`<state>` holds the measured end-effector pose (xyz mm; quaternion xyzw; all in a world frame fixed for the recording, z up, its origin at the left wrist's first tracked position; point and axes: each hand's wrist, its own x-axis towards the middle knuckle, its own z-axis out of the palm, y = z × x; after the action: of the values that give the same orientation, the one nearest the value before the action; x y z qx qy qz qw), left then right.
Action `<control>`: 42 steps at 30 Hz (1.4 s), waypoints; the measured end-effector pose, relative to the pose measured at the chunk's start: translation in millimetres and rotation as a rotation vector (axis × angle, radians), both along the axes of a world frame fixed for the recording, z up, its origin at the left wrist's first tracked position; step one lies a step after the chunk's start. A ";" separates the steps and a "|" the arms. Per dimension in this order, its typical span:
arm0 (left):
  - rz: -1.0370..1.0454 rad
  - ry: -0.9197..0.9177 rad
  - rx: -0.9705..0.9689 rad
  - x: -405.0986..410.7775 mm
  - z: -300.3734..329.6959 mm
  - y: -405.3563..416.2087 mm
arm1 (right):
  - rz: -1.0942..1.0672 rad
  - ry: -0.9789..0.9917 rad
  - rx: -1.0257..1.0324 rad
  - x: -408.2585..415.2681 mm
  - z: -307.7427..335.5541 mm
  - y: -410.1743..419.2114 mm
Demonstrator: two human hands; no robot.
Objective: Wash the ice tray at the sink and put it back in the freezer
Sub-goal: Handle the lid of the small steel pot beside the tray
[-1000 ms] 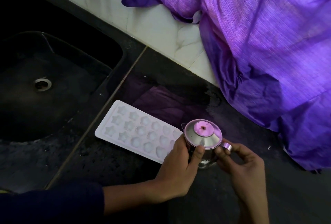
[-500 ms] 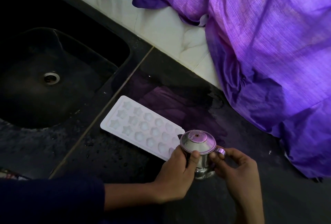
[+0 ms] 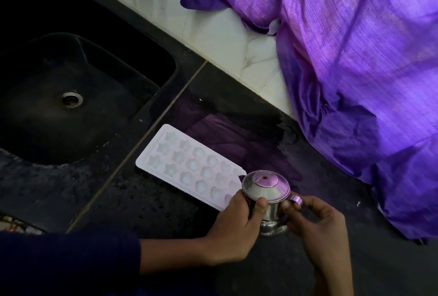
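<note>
Ice tray (image 3: 190, 168), white moulded plastic with star and round cavities, is seen lying flat on the wet black counter (image 3: 147, 203) beside the dark sink (image 3: 71, 78). A small lidded steel pot (image 3: 266, 197), smooth and shiny, is gripped by the left hand (image 3: 233, 231); its side handle is pinched by the right hand (image 3: 317, 227). The pot is best kept upright and set well apart before the tray is lifted. Purple cloth (image 3: 355, 59) is draped behind.

White ice tray (image 3: 189, 165), black counter (image 3: 147, 201), purple striped cloth (image 3: 355, 59), silver pot (image 3: 266, 191).
</note>
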<state>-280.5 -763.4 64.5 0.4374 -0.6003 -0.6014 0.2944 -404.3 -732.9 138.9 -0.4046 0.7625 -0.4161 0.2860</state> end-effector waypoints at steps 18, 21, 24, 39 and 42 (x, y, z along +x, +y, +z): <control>0.091 0.119 -0.141 0.9 11.4 10.5 | -0.003 -0.114 -0.111 1.2 0.9 9.0; 0.075 0.090 -0.098 1.0 10.3 15.1 | 0.032 -0.082 -0.100 2.2 2.6 10.4; 0.060 0.065 -0.046 0.8 8.2 20.1 | 0.061 -0.031 -0.077 1.5 2.4 12.6; 0.025 -0.018 0.040 2.9 8.7 29.4 | 0.052 0.082 0.049 -0.7 5.4 20.8; 0.016 -0.009 0.042 3.1 9.9 30.5 | 0.067 0.062 0.021 1.2 8.8 20.7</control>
<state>-277.5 -732.9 74.4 0.4512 -0.5852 -0.6096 0.2872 -403.1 -712.2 147.7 -0.4395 0.7613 -0.3854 0.2804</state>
